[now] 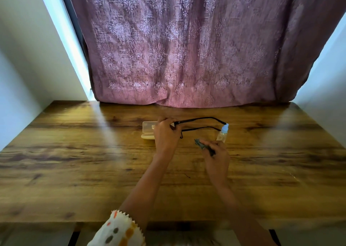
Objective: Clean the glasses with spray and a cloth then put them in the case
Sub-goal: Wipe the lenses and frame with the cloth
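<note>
Glasses (198, 123) hang above the table (74, 152), gripped at the front by the left hand (165, 135); the right hand (215, 152) clutches the cloth (201, 144). Outstretched temple arms could topple the spray bottle (222, 133) just beside them.

A wood-grain table (74, 152) is spread across the lower half of the frame. Near the frame's centre a pale glasses case (148, 127) is laid on it, partly hidden. A small clear spray bottle (222, 134) with a light blue cap is stood to its right, apart from it.

Purple patterned curtain (187, 49) behind wooden table (74, 161).
</note>
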